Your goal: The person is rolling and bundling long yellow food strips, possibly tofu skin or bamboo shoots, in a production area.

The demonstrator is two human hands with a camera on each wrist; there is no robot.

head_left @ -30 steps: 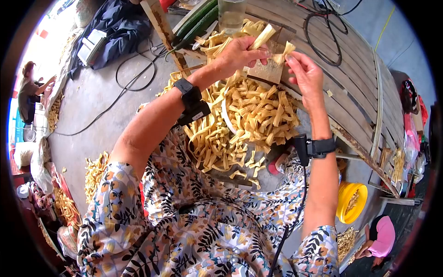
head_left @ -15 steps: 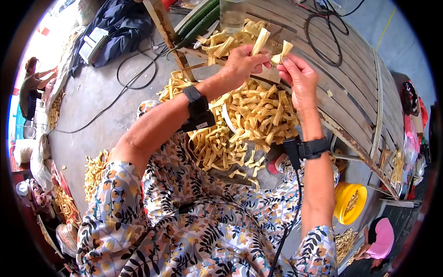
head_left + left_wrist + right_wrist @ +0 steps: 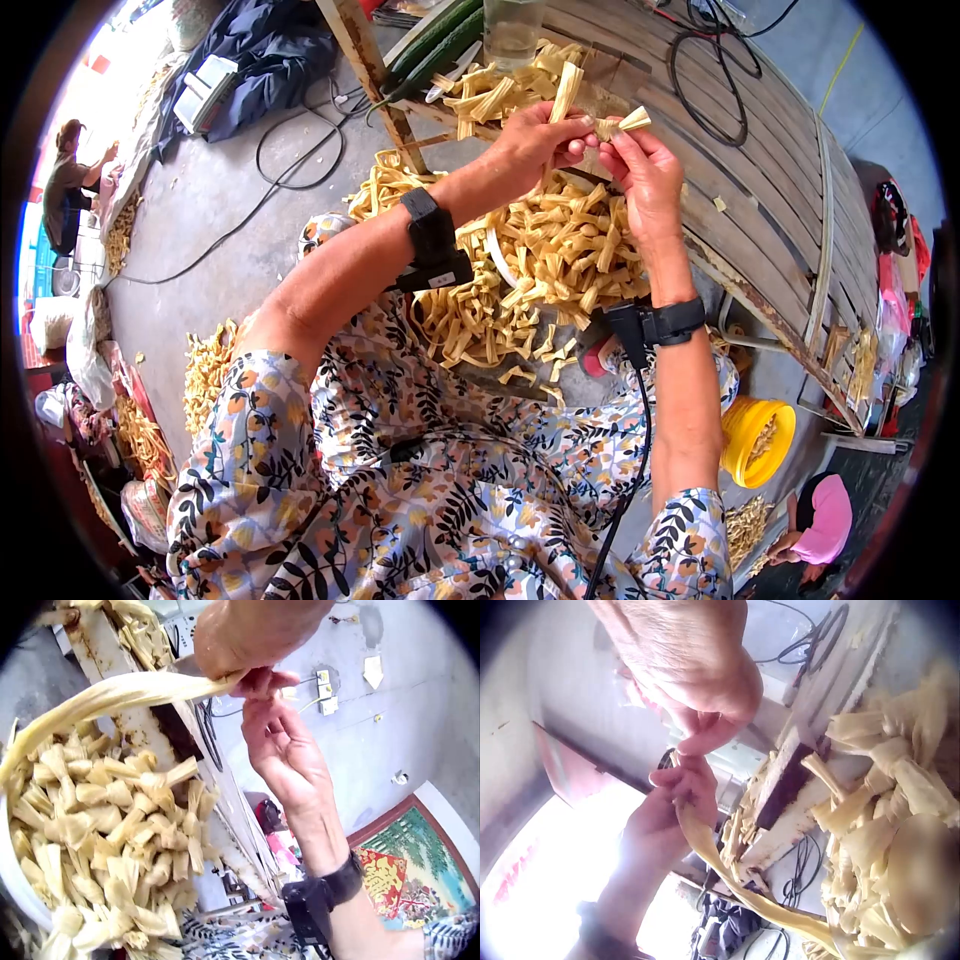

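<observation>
In the head view my left hand (image 3: pixel 540 138) grips a pale yellow tofu skin strip (image 3: pixel 567 92), one end standing up above the fist. My right hand (image 3: pixel 648 172) pinches a short flared end (image 3: pixel 635 120) between thumb and fingers, close beside the left fingertips. From the left hand a long strip (image 3: pixel 112 694) trails down toward the pile in the left wrist view; the same length of strip (image 3: pixel 712 859) shows in the right wrist view. Below both hands lies a heap of knotted tofu skin pieces (image 3: pixel 570 245) in a white-rimmed container (image 3: pixel 497 255).
A slatted wooden table (image 3: pixel 770 180) bears more strips (image 3: pixel 495 95), a glass of liquid (image 3: pixel 512 35), cucumbers (image 3: pixel 435 50) and a black cable (image 3: pixel 705 90). A yellow bucket (image 3: pixel 740 440) stands at right. Two other people (image 3: pixel 70 190) work at the sides.
My hands have come slightly closer together, the right moving left and down. The short flared end at the right fingertips has tipped from upright to pointing right.
</observation>
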